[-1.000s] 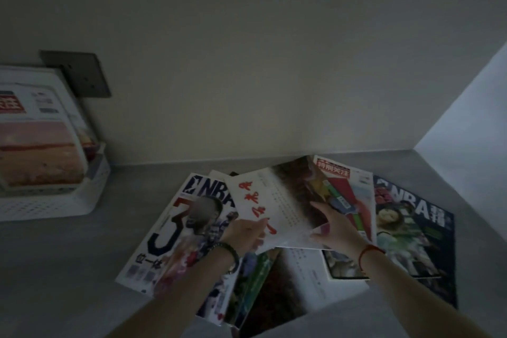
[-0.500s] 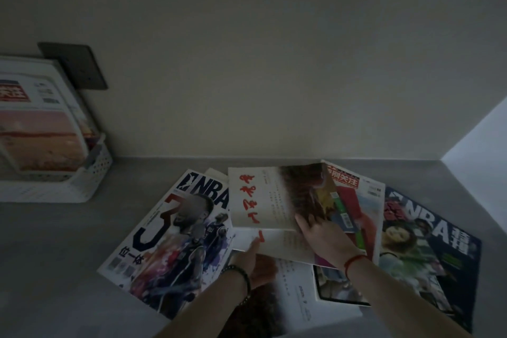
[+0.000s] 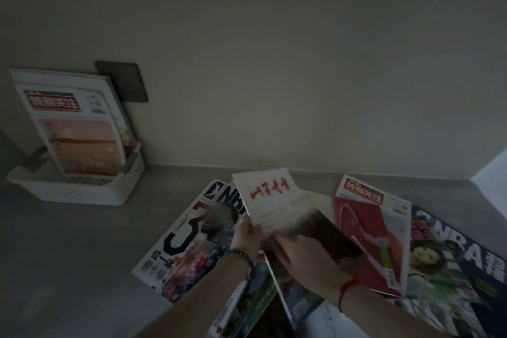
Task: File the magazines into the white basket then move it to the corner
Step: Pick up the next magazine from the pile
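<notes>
A white magazine with red brush lettering (image 3: 274, 200) is lifted off the pile and tilted up. My left hand (image 3: 247, 239) grips its left edge, and my right hand (image 3: 301, 255) holds its lower part from the front. Beneath lie an NBA magazine with a big "3" (image 3: 192, 244), a red-covered magazine (image 3: 370, 230) and a dark NBA magazine (image 3: 452, 263). The white basket (image 3: 82, 192) stands at the far left against the wall with several magazines (image 3: 79, 134) upright in it.
A dark wall plate (image 3: 126, 82) sits on the wall behind the basket. The grey counter (image 3: 68, 255) meets the wall at the back. A bright side panel (image 3: 491, 173) closes the right corner. More magazines (image 3: 255, 304) lie under my forearms.
The white magazine has been raised off the pile and turned more upright. My left hand moved from under it to its left edge. The view shifted, bringing the basket further in.
</notes>
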